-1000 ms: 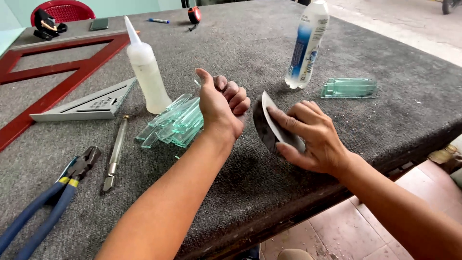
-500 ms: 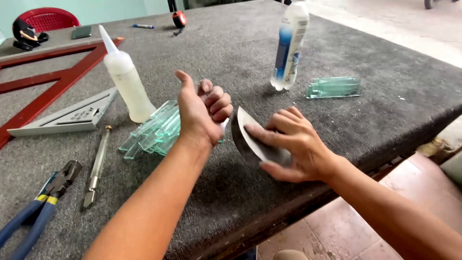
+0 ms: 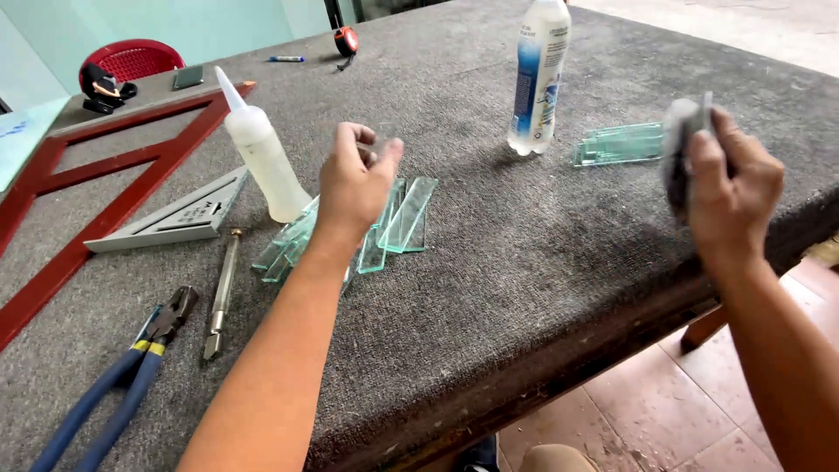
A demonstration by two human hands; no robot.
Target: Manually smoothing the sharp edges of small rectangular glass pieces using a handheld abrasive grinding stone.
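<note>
Above the glass strips, a small glass piece was pinched by the left hand; a grey stone was gripped by the right hand; the squeeze bottle and the water bottle were left upright nearby.

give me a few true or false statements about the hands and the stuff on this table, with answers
1. The right hand grips a grey pad. True.
2. The left hand holds the pliers. False: the pliers lie on the table, apart from it; the fingers pinch a small clear piece.
3. The plastic bottle stands upright. True.
4. The glass strips are stacked on the red frame. False: they lie on the grey table covering beside the squeeze bottle.
</note>
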